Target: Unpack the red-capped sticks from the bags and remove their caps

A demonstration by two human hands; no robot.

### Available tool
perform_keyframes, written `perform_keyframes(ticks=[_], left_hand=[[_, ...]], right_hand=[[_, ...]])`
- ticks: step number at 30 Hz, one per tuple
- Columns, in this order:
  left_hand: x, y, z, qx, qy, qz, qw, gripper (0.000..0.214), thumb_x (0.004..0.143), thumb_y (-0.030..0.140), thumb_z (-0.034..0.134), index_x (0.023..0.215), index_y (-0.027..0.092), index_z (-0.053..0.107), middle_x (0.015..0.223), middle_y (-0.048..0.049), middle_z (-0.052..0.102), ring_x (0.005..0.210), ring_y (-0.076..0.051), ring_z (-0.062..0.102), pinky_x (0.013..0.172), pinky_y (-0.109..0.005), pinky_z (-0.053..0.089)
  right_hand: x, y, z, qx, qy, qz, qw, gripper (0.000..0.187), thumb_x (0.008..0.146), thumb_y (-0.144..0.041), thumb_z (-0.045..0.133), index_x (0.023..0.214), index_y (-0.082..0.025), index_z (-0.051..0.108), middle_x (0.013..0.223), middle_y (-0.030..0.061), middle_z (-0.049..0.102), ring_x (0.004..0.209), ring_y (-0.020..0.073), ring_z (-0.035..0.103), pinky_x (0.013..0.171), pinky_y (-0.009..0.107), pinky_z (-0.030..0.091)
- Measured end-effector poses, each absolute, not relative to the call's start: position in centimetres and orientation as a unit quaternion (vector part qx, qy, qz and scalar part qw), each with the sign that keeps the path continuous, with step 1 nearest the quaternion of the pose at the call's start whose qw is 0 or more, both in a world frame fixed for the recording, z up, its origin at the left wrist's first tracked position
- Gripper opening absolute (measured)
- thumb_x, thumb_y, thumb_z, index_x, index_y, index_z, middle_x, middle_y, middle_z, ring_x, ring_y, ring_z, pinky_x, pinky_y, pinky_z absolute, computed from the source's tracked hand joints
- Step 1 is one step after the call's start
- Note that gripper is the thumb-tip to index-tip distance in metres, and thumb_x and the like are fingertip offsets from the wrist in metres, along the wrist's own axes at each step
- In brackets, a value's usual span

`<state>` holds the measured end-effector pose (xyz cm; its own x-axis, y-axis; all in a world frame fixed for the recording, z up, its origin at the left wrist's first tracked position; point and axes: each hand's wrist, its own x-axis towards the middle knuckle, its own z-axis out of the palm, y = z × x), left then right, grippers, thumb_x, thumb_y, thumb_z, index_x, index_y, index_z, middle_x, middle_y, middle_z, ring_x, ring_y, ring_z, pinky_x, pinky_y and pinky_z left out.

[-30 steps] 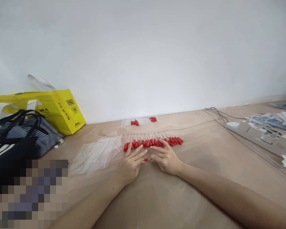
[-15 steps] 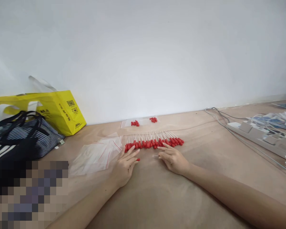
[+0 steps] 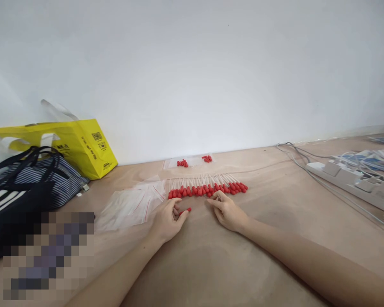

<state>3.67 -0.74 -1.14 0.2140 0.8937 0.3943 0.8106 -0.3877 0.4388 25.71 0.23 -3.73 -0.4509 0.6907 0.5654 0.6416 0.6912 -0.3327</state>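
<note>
Left hand (image 3: 167, 218) rolling inward now: thumb and fingers pinched on small red piece (image 3: 186, 210), just short of row of red-tipped sticks (image 3: 208, 190) on surface (image 3: 198, 260). Right hand (image 3: 229, 212) up closer to row, fingers bent, tips beside red ends. Clear stick, plain at right fingertips half second ago, hard to make out; whether right grip has anything, cannot tell. Hands well apart, so red piece seems handled by left alone.
</note>
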Motion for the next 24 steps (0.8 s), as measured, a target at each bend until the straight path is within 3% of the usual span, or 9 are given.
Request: perform_keyframes(ticks=[7, 12, 17, 20, 24], left_hand=[[3.7, -1.2, -0.8, 0.776, 0.556, 0.283, 0.092, 0.012, 0.07, 0.027, 0.047, 0.075, 0.018, 0.053, 0.058, 0.0029, 0.052, 0.051, -0.011, 0.049, 0.052, -0.023, 0.04], [3.4, -0.6, -1.2, 0.739, 0.593, 0.316, 0.058, 0.013, 0.071, 0.032, 0.047, 0.071, 0.019, 0.049, 0.056, 0.0039, 0.049, 0.05, -0.011, 0.047, 0.05, -0.023, 0.038], [3.3, -0.6, -1.0, 0.726, 0.612, 0.307, 0.059, 0.022, 0.071, 0.041, 0.049, 0.073, 0.019, 0.046, 0.054, 0.0046, 0.047, 0.05, -0.012, 0.047, 0.05, -0.024, 0.038], [3.2, -0.8, -0.8, 0.733, 0.599, 0.32, 0.043, 0.024, 0.071, 0.042, 0.05, 0.076, 0.019, 0.045, 0.061, 0.0029, 0.049, 0.052, -0.012, 0.049, 0.052, -0.025, 0.04], [3.6, -1.6, -0.6, 0.8, 0.508, 0.316, -0.03, 0.018, 0.074, 0.036, 0.049, 0.078, 0.019, 0.048, 0.077, -0.0028, 0.053, 0.072, -0.017, 0.053, 0.066, -0.031, 0.043]], right_hand=[[25.2, -1.2, -3.0, -0.393, -0.847, 0.093, 0.347, 0.014, 0.078, -0.011, 0.043, 0.078, -0.016, 0.056, 0.086, 0.0059, 0.046, 0.075, 0.0124, 0.05, 0.071, 0.026, 0.044], [25.5, -1.2, -2.9, -0.409, -0.837, 0.093, 0.352, 0.016, 0.078, -0.02, 0.048, 0.091, -0.017, 0.058, 0.089, 0.0062, 0.048, 0.072, 0.013, 0.049, 0.066, 0.027, 0.044], [25.8, 1.4, -2.3, -0.431, -0.83, 0.024, 0.355, 0.021, 0.079, -0.018, 0.046, 0.093, -0.018, 0.061, 0.083, 0.0059, 0.053, 0.079, 0.0168, 0.048, 0.072, 0.03, 0.038], [25.4, 3.2, -1.4, -0.44, -0.837, -0.005, 0.327, 0.028, 0.08, -0.014, 0.042, 0.1, -0.021, 0.06, 0.089, 0.0061, 0.055, 0.084, 0.0175, 0.047, 0.072, 0.031, 0.034], [24.6, 5.1, -0.3, -0.447, -0.859, -0.076, 0.239, 0.036, 0.079, -0.012, 0.042, 0.107, -0.027, 0.057, 0.101, 0.0065, 0.054, 0.092, 0.0204, 0.043, 0.072, 0.033, 0.029]])
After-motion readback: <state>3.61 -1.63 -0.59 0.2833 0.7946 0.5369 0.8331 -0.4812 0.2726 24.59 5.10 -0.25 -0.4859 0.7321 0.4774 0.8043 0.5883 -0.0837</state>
